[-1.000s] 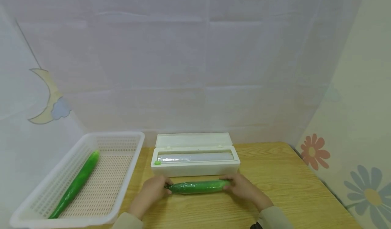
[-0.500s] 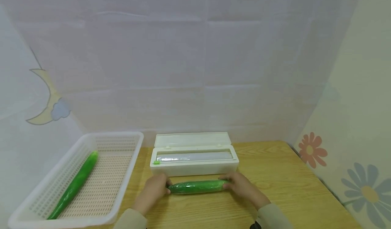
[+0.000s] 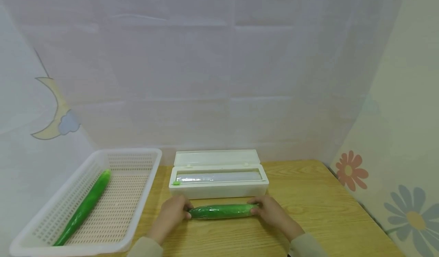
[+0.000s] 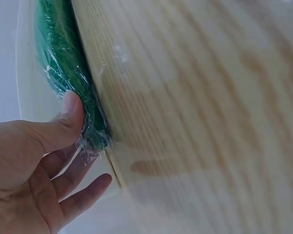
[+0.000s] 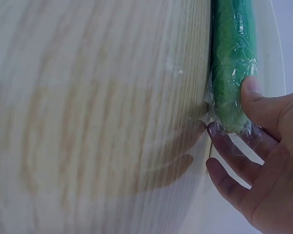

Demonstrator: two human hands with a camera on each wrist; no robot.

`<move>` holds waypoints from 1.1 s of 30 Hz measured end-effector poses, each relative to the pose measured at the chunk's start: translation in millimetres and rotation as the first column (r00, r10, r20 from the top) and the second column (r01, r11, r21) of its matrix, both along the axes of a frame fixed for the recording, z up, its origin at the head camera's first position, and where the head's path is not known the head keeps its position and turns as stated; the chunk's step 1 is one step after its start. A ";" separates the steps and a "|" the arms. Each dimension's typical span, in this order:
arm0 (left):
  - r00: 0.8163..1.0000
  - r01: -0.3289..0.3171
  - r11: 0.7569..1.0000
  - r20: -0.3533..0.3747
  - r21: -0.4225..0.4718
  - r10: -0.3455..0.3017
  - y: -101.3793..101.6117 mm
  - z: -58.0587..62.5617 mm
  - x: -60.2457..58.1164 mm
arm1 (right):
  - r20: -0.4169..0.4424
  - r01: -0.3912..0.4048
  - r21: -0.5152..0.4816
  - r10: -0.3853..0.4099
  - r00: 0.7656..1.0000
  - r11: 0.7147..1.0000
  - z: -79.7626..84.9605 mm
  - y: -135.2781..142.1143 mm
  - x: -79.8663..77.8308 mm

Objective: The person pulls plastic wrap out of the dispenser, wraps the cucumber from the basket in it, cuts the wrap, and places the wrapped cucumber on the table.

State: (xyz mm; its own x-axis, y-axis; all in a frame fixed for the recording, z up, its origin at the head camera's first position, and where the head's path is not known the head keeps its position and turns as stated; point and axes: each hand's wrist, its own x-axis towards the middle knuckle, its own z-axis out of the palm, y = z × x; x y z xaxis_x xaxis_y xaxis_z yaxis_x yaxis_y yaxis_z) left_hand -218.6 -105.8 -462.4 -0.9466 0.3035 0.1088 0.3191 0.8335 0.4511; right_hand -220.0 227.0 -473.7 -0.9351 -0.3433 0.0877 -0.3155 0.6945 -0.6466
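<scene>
- Change: next to none over the last second; wrapped cucumber (image 3: pixel 221 211) keeps the same place, left hand (image 3: pixel 174 209) and right hand (image 3: pixel 271 210) stay at its ends. Judgement: same step, work probably centred on the film ends, nothing handed over or put away.
- Wrapped cucumber: roughly parallel to the desk (image 3: pixel 308 196) back edge, just in front of the film box, nearer the desk's front edge than the box is. Clear film around it, creased. Full contact with the desk or slightly raised: can't tell.
- Left grip: clamped on the darker end, thumb on top, crumpled left film end (image 4: pixel 90 152) beside the fingers; two fingers stand off it.
- Right grip: clamped on the paler end, thumb on its side, right film end (image 5: pixel 246 141) loose past the tip; lower finger apart from it.
- Film box (image 3: pixel 219 191): at the desk's back edge, lid (image 3: pixel 217 157) up and tilted back; film roll (image 3: pixel 216 177) inside, green slider (image 3: pixel 176 182) at the left end of the front rim.
- White basket (image 3: pixel 145 196): left side of the desk, holds one cucumber with no film visible (image 3: pixel 86 207), lying diagonally, pale tip toward the back.
</scene>
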 end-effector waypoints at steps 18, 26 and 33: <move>0.995 0.057 0.996 0.083 0.071 -0.063 -8.3 -0.7 4.2 | -0.046 -0.026 0.077 0.029 0.999 0.997 3.2 3.2 -1.1; 0.990 0.102 0.991 0.091 0.092 -0.110 -5.8 1.0 5.2 | -0.103 0.032 0.102 -0.021 0.994 0.994 2.4 6.6 -0.7; 0.989 0.050 0.985 0.126 0.167 -0.072 -6.5 -3.4 -3.5 | -0.064 0.062 0.068 -0.057 0.996 0.996 0.4 7.2 -3.4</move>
